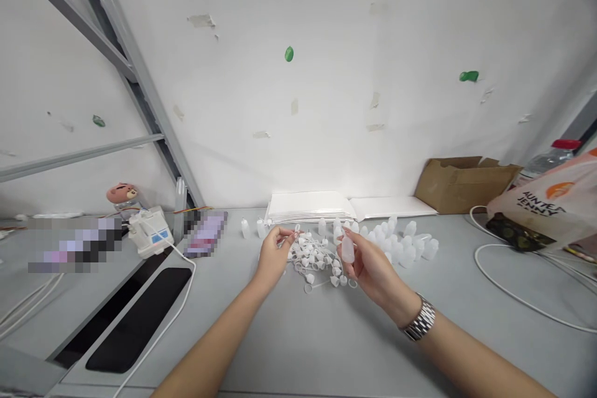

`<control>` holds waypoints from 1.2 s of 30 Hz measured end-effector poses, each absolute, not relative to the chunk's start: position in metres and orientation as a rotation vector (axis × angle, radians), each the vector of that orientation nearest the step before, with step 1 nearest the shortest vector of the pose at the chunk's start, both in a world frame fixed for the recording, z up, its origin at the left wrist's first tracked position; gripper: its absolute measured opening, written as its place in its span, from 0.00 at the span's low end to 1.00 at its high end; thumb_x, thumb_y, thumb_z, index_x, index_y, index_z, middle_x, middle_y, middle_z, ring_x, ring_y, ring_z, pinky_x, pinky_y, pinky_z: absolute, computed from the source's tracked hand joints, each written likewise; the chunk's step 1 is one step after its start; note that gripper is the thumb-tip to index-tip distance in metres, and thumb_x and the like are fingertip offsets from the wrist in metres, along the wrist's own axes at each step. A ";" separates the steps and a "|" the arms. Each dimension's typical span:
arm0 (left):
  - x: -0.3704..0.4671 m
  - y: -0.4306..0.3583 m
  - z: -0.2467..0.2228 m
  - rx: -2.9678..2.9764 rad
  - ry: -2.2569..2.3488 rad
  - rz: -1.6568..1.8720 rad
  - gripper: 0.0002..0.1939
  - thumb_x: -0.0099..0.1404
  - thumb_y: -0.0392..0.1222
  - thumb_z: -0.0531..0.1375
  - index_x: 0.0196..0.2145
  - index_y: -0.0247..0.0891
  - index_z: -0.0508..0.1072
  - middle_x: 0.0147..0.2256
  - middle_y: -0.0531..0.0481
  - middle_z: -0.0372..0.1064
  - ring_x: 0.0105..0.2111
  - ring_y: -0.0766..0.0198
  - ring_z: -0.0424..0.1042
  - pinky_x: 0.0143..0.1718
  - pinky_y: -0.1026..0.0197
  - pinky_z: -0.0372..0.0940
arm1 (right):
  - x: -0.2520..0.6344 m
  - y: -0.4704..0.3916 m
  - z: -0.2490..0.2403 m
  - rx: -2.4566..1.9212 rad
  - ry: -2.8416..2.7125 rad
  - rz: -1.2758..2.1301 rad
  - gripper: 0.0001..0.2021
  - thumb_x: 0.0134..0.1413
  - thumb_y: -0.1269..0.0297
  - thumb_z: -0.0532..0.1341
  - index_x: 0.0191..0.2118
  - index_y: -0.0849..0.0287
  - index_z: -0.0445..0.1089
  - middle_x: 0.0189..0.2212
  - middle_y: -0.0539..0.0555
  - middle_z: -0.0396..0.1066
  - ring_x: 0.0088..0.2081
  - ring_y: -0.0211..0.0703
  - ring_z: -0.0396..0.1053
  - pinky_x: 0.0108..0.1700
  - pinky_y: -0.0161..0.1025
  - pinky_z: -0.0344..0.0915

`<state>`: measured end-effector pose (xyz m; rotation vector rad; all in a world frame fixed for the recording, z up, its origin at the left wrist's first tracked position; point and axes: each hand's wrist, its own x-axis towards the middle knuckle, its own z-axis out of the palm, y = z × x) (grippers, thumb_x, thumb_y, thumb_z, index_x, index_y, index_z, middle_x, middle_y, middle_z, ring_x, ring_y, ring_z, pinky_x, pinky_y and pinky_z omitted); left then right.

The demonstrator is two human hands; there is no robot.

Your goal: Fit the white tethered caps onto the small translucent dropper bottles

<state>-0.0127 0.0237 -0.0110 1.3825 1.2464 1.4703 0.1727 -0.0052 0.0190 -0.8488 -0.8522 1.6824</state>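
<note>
Small bottle (347, 247) pinched in right hand (368, 264), centre of frame.
Left hand (275, 255) narrow, fingertips together above white caps (314, 258), apparently on a small white piece (297, 231); too small to be sure.

From here I see bare table (289, 348) on the near side of both grips, open between the forearms. Caps (314, 256) clutter the space between left hand (274, 255) and right hand (370, 264). Bottles (403, 249) crowd the right grip's outer side; beyond both, papers (308, 204) lie by the wall (326, 155).
</note>
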 end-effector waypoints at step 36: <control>-0.011 0.022 -0.022 1.932 1.654 1.317 0.08 0.58 0.42 0.55 0.28 0.40 0.73 0.39 0.46 0.65 0.43 0.57 0.65 0.48 0.52 0.57 | 0.169 -0.002 0.006 -0.956 -0.770 2.058 0.11 0.55 0.60 0.57 0.35 0.64 0.64 0.23 0.52 0.69 0.17 0.34 0.69 0.12 0.24 0.60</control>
